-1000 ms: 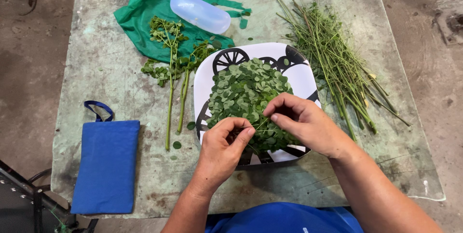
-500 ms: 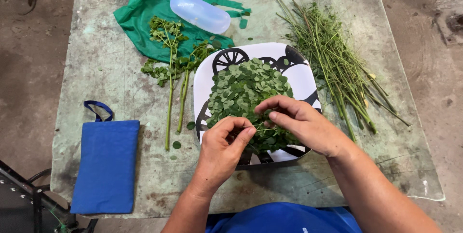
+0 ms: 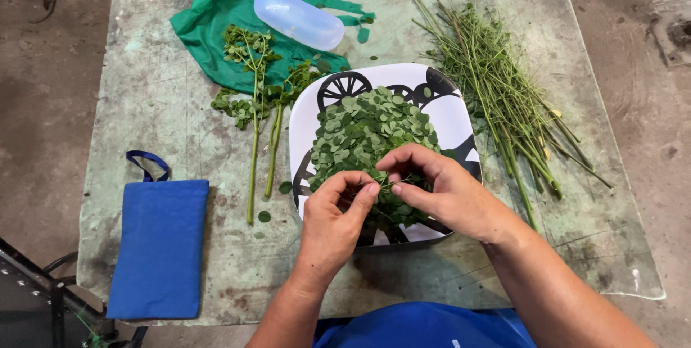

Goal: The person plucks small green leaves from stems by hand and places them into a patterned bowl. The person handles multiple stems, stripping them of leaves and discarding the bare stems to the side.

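Both hands work over the near edge of a white plate (image 3: 317, 114) with black wheel patterns, set mid-table. Left hand (image 3: 335, 222): fingers curled, thumb and forefinger pinched together at the tips. Right hand (image 3: 443, 190): likewise pinched, thumb against forefinger, knuckles arched over the plate. Fingertips of the two hands almost meet. Between them a thin green sprig (image 3: 385, 184) appears to be held at both ends, though it is small and partly hidden by the fingers, so the grip on it is not certain.

The plate carries a heap of small round green leaves (image 3: 367, 128), piled toward its centre and reaching under the hands.

To the left of the plate, just beside it, lie a few leafy stems (image 3: 255, 114), leaves on, their tops resting on a green cloth (image 3: 223, 13). A translucent pale plastic case (image 3: 299, 18) lies on the cloth. A few loose leaves sit on the table near the stem ends.

To the right of the plate, a bundle of bare green stalks (image 3: 500, 96) lies at a slant, fanned out.

Near left edge of the worn greenish table (image 3: 158, 96): a blue fabric pouch (image 3: 160, 247) with a dark blue loop, well apart from the plate.
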